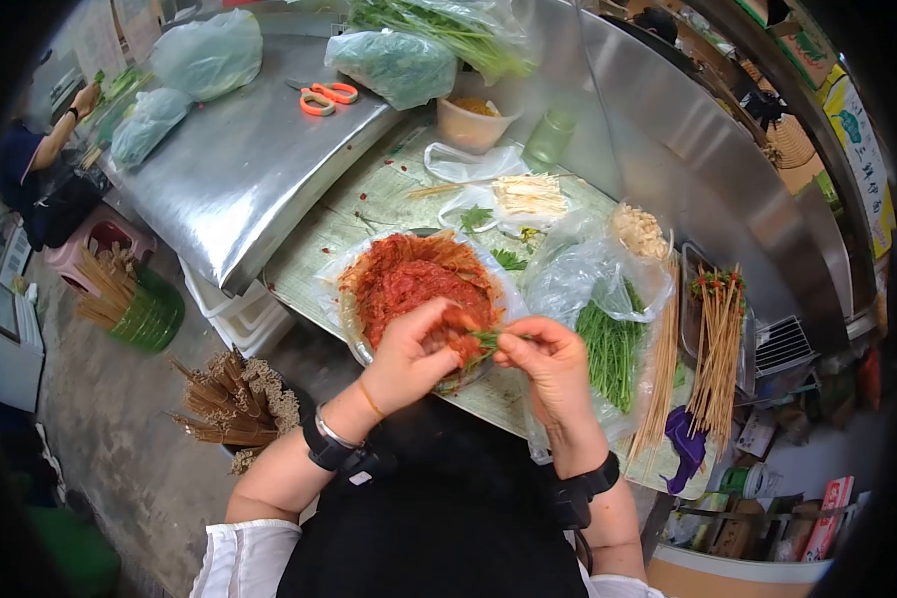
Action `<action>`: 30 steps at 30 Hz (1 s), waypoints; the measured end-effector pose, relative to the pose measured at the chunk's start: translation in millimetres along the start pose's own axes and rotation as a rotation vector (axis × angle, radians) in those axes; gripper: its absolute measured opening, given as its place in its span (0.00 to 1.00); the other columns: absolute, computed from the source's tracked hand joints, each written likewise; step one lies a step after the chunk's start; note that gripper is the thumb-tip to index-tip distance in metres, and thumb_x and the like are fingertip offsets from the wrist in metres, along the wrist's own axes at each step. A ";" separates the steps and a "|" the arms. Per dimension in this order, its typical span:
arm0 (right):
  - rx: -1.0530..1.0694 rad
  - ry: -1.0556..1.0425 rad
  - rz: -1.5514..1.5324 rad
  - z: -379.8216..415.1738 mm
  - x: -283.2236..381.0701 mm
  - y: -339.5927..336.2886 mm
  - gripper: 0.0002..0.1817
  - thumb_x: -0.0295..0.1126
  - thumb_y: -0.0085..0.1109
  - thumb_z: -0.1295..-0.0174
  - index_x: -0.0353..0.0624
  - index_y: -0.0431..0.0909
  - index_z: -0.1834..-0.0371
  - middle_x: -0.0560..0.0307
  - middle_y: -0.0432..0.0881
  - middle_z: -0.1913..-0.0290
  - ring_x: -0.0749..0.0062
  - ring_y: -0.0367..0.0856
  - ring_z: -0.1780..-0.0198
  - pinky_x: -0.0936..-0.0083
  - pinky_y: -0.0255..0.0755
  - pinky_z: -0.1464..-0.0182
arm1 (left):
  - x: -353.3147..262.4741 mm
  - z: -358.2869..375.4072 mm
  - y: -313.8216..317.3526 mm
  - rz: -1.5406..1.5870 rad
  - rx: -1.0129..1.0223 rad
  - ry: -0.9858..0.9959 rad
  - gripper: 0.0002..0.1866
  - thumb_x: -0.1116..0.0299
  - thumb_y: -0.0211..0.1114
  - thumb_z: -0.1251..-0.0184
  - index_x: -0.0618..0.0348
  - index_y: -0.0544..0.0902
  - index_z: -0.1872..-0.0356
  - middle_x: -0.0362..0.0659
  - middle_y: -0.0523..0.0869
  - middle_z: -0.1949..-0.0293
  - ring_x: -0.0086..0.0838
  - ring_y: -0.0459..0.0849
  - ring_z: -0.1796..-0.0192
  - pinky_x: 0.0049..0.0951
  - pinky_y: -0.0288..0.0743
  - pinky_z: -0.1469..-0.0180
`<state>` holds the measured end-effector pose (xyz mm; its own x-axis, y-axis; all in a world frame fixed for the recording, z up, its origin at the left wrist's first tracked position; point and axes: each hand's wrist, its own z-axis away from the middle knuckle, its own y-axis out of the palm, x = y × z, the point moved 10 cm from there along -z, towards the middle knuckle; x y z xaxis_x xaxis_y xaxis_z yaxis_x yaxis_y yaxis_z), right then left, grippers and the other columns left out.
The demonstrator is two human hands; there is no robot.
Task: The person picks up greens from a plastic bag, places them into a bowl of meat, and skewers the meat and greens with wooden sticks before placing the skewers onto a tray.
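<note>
Over the front edge of a bowl (349, 324) of red, sauce-coated meat (419, 281), my two hands meet. My left hand (414, 349) is curled, its fingertips red and closed around green herb sprigs (486, 341) with some red meat at them. My right hand (548, 351) pinches the other end of the sprigs between thumb and fingers. Right of the bowl, a clear plastic bag (578, 274) partly covers a bunch of green herbs (611, 344). Loose bamboo skewers (658, 369) lie beside it, and filled skewers (713, 349) rest in a tray farther right.
Behind the bowl are enoki mushrooms (530, 195), a tub (473, 125) and a green jar (550, 138). Orange-handled scissors (324, 98) lie on the steel counter (239, 149) among bagged greens (209, 55). Skewer bundles (239, 404) stand lower left. Another person (45, 164) works at far left.
</note>
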<state>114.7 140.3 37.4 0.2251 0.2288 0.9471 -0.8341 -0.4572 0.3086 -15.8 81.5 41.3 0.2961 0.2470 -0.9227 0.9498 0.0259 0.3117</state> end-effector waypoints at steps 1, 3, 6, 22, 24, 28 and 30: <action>-0.006 -0.028 0.047 0.0 3.5 -6.0 0.07 0.22 0.62 0.45 0.34 0.78 0.63 0.56 0.82 0.67 0.77 0.81 0.69 0.84 0.75 0.63 | -3.7 -2.9 -13.0 -0.025 -0.035 0.005 0.18 0.83 0.55 0.43 0.65 0.72 0.49 0.40 0.78 0.54 0.20 0.76 0.51 0.23 0.72 0.48; -0.056 -0.044 0.058 0.1 7.3 -23.7 0.08 0.21 0.62 0.45 0.34 0.78 0.63 0.56 0.82 0.67 0.77 0.81 0.69 0.83 0.75 0.63 | -13.4 -6.2 -41.9 -0.118 -0.128 -0.008 0.19 0.84 0.55 0.43 0.66 0.73 0.48 0.38 0.80 0.57 0.19 0.77 0.54 0.21 0.72 0.50; -0.139 -0.063 0.078 1.9 10.5 -43.0 0.06 0.22 0.63 0.46 0.37 0.78 0.65 0.58 0.81 0.68 0.77 0.81 0.69 0.83 0.76 0.65 | -24.4 -6.0 -82.0 -0.341 -0.274 0.027 0.15 0.83 0.56 0.45 0.65 0.80 0.55 0.37 0.83 0.65 0.18 0.79 0.60 0.19 0.74 0.58; -0.091 -0.084 0.067 18.1 6.7 -60.8 0.05 0.17 0.60 0.46 0.32 0.77 0.67 0.57 0.78 0.65 0.75 0.80 0.65 0.82 0.75 0.60 | 11.1 -48.7 -4.7 -1.685 0.246 0.049 0.07 0.68 0.65 0.57 0.57 0.80 0.75 0.46 0.79 0.75 0.42 0.80 0.68 0.39 0.75 0.66; -0.090 -0.085 0.054 19.8 8.3 -61.8 0.05 0.18 0.60 0.46 0.32 0.77 0.66 0.56 0.78 0.65 0.75 0.80 0.65 0.82 0.75 0.59 | 6.8 -50.9 -15.8 -1.668 0.182 0.063 0.07 0.68 0.66 0.57 0.58 0.80 0.75 0.47 0.80 0.75 0.43 0.80 0.68 0.40 0.75 0.66; -0.096 -0.092 0.045 22.4 8.7 -66.3 0.05 0.18 0.60 0.46 0.33 0.77 0.66 0.57 0.78 0.65 0.76 0.80 0.66 0.82 0.75 0.60 | -1.9 -46.7 -52.5 -1.531 0.059 -0.044 0.09 0.65 0.66 0.56 0.61 0.80 0.77 0.51 0.81 0.77 0.46 0.81 0.69 0.40 0.75 0.66; -0.094 -0.091 0.039 22.6 7.0 -66.5 0.05 0.18 0.60 0.46 0.33 0.77 0.66 0.57 0.78 0.65 0.77 0.80 0.66 0.82 0.75 0.60 | -9.2 -43.7 -62.3 -1.487 0.040 -0.078 0.09 0.67 0.65 0.53 0.63 0.80 0.75 0.52 0.82 0.78 0.41 0.82 0.72 0.37 0.74 0.69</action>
<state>183.1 152.9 25.5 0.2327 0.1316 0.9636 -0.8856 -0.3808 0.2659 -82.1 120.0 40.2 -0.9194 -0.0323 -0.3920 0.3809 0.1757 -0.9078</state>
